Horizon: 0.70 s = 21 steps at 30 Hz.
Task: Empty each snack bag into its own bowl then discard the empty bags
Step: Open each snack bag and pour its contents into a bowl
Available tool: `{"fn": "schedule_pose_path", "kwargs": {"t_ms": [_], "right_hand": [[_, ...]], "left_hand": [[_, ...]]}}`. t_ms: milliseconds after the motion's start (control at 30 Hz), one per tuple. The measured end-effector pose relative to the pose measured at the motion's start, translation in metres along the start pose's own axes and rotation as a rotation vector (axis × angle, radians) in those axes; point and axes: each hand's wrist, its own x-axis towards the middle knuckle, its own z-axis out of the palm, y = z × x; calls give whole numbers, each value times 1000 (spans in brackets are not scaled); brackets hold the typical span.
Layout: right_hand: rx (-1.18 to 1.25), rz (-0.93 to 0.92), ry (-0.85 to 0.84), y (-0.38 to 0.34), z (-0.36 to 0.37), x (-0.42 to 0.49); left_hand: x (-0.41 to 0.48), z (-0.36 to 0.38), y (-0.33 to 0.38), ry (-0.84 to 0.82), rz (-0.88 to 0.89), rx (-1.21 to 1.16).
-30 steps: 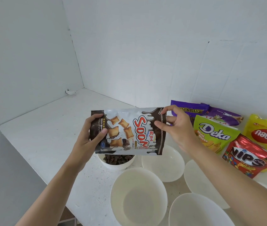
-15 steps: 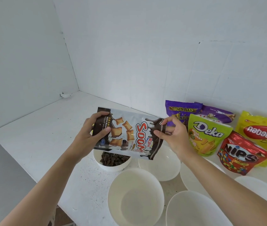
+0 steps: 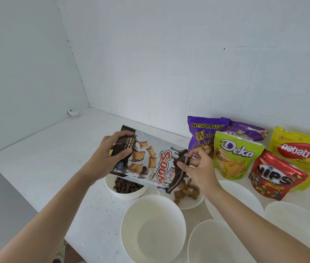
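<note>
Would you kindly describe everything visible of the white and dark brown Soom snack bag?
The glossy white and dark brown Soom snack bag, printed with golden pillow-shaped biscuits and red lettering, looks like plastic film. It is held tilted, opened end lowest. The left hand grips its raised end; the right hand pinches the opened edge. Brown pieces spill from it into a white bowl beneath.

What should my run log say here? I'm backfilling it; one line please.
step: pouring Soom bag into bowl | left hand: grips raised end | right hand: pinches lower end | pieces: dropping into bowl
</note>
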Motion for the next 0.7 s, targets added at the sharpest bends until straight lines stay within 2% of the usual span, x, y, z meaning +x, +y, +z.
{"fn": "schedule_pose_path", "kwargs": {"t_ms": [233, 467, 700], "right_hand": [[-47, -61, 10, -12, -1, 4], [80, -90, 25, -27, 2, 4], [67, -65, 93, -9, 0, -3]], "left_hand": [[5, -5, 15, 12, 42, 34], [12, -14, 43, 48, 140, 56], [14, -1, 40, 8, 153, 125]]}}
